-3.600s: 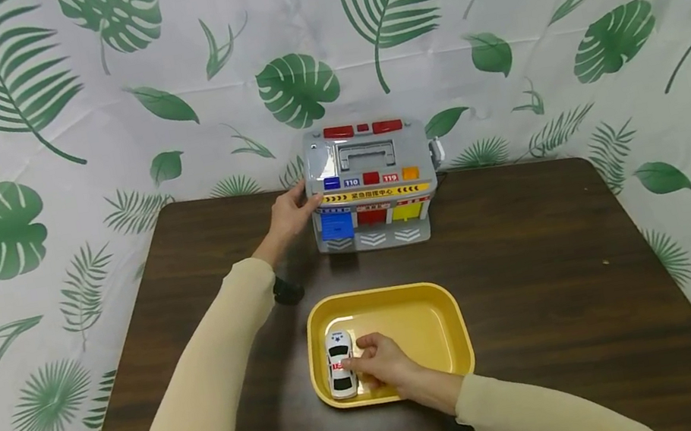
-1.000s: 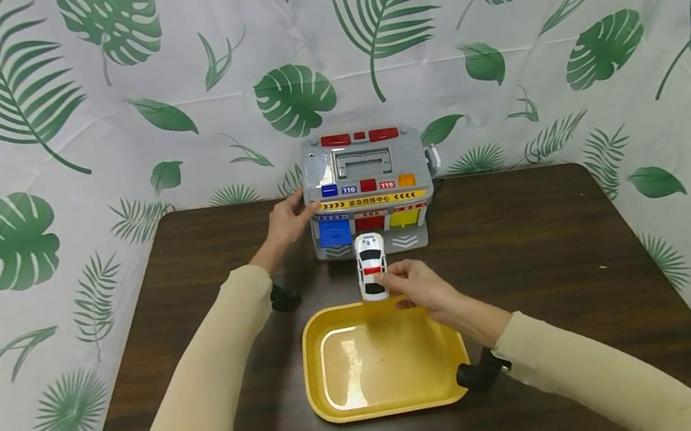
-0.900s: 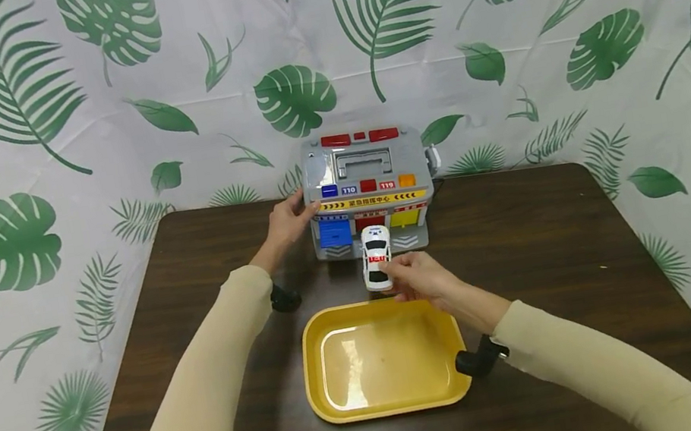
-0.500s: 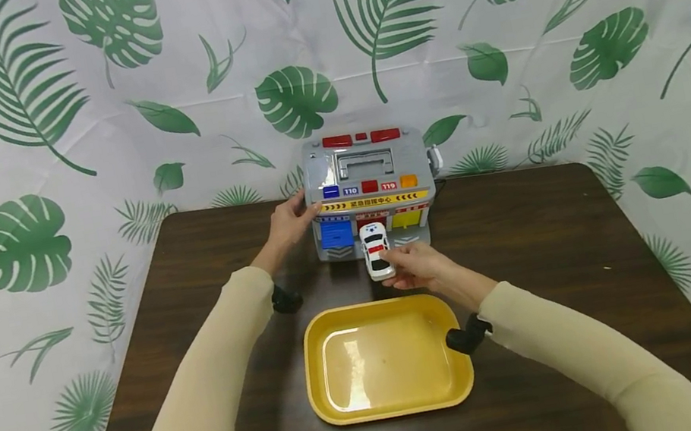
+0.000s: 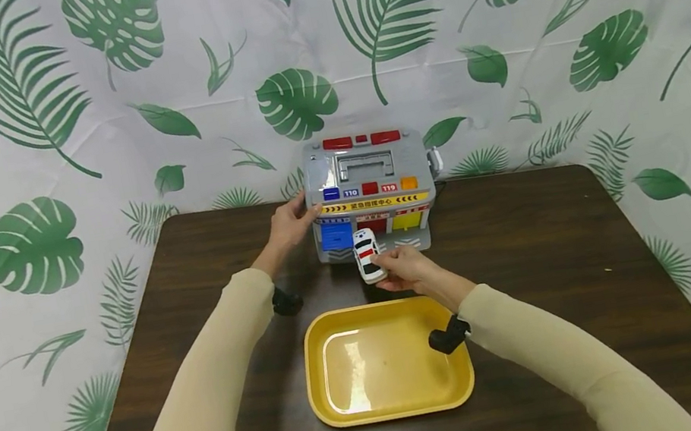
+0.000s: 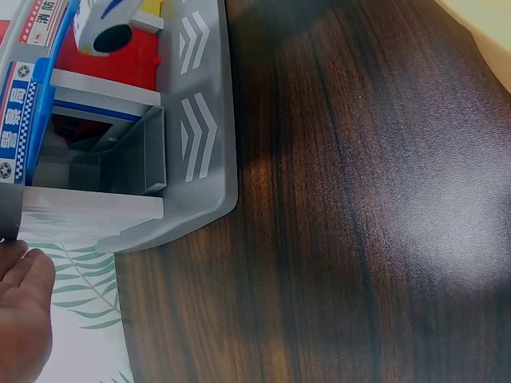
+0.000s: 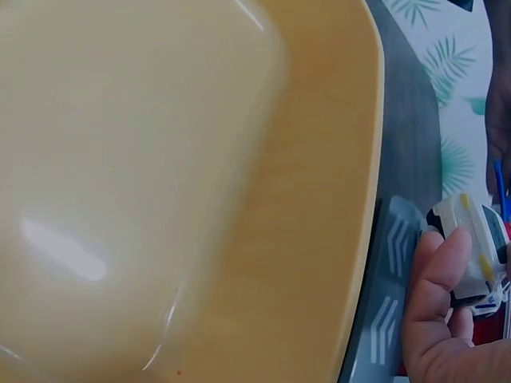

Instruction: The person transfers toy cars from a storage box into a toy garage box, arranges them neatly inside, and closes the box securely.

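My right hand (image 5: 402, 269) pinches a white toy police car (image 5: 367, 256) by its rear end, thumb on top. The car hangs in front of the grey toy garage (image 5: 364, 166), nose toward it and slanted left, between the blue door (image 5: 337, 235) and the red door. In the left wrist view the blue door stands raised over an open bay (image 6: 104, 152); the car's front (image 6: 108, 24) shows by the red door. My left hand (image 5: 290, 227) grips the garage's left side, thumb at the front corner. Its fingers (image 6: 28, 279) touch the side wall.
A yellow tray (image 5: 397, 416) lies on the dark wooden table (image 5: 536, 274), just in front of the garage and beneath the right wrist. Behind the table hangs a white cloth (image 5: 202, 148) with green leaf prints.
My right hand has taken the car from the tray and carried it forward to the garage. In the last half second it shifted slightly left and turned. The left hand stays put.
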Tool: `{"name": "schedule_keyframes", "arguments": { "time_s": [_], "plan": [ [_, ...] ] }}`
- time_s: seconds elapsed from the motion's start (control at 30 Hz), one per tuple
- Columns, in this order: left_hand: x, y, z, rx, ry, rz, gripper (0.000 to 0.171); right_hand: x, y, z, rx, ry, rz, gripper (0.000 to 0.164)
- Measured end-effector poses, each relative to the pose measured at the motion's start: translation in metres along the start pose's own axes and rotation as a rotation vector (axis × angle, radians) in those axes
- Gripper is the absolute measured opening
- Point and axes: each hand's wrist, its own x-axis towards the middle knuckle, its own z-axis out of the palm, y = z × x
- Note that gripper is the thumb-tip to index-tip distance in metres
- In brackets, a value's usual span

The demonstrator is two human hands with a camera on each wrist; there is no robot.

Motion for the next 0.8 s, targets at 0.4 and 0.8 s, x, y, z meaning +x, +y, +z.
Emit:
{"name": "schedule_keyframes", "arguments": {
  "time_s": [0.4, 0.8],
  "plan": [
    [-0.002, -0.001, -0.001, 0.013, 0.005, 0.013, 0.066, 0.017, -0.007, 0.014, 0.029, 0.014, 0.045, 0.042],
    [-0.004, 0.001, 0.000, 0.021, 0.011, 0.023, 0.066, 0.039, -0.004, 0.025, 0.077, 0.053, 0.034, 0.036]
  ]
}}
